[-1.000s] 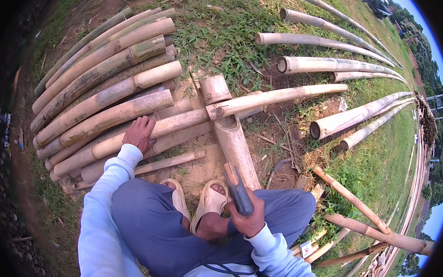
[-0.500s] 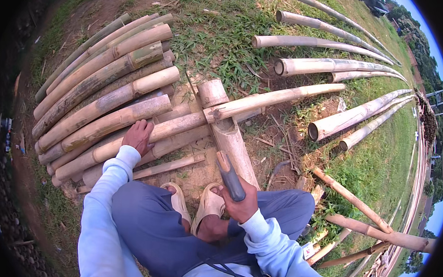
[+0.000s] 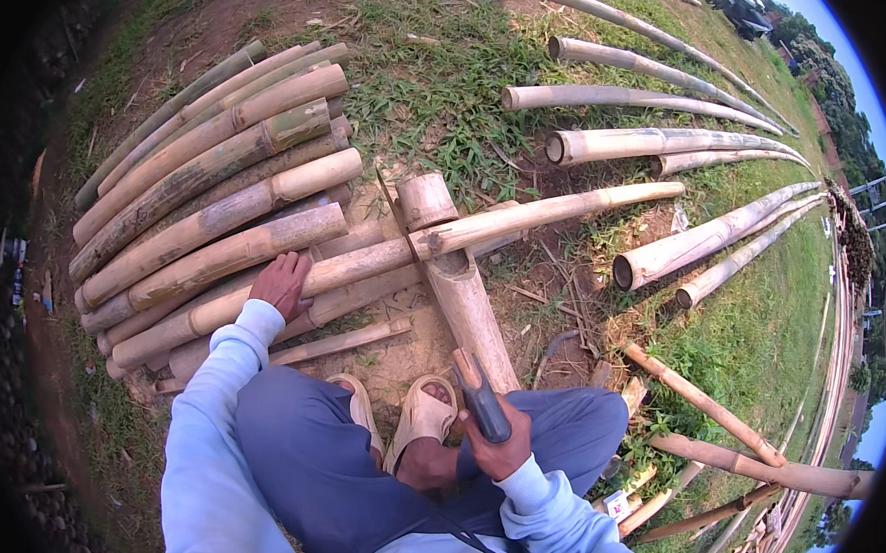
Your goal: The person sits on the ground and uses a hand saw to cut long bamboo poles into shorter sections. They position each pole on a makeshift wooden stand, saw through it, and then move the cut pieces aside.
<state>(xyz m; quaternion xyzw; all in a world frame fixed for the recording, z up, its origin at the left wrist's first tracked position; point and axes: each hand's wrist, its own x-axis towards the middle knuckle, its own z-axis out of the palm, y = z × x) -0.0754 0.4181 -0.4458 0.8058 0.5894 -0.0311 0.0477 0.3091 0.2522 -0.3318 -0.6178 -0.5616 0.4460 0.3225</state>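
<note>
A long bamboo pole [image 3: 557, 208] lies across a thicker, notched bamboo piece [image 3: 476, 318] on the ground ahead of me. My left hand [image 3: 280, 288] grips the pole on its left stretch, fingers curled over the top. My right hand [image 3: 499, 445] is closed around the dark-and-wood handle of a handsaw [image 3: 482, 399], close to my right knee. The saw's thin blade crosses the pole just left of the notched support and points away from me. How deep the blade sits in the bamboo cannot be made out.
Cut bamboo lengths [image 3: 216, 220] are stacked at the left. Long bamboo poles [image 3: 671, 140] lie on the grass at the far right. Crossed bamboo pieces [image 3: 754, 468] stand at the near right. My sandalled feet [image 3: 420, 421] are just behind the pole.
My right hand has drawn the saw back toward me and slightly right. My left hand keeps its hold on the pole; the whole view has shifted a little.
</note>
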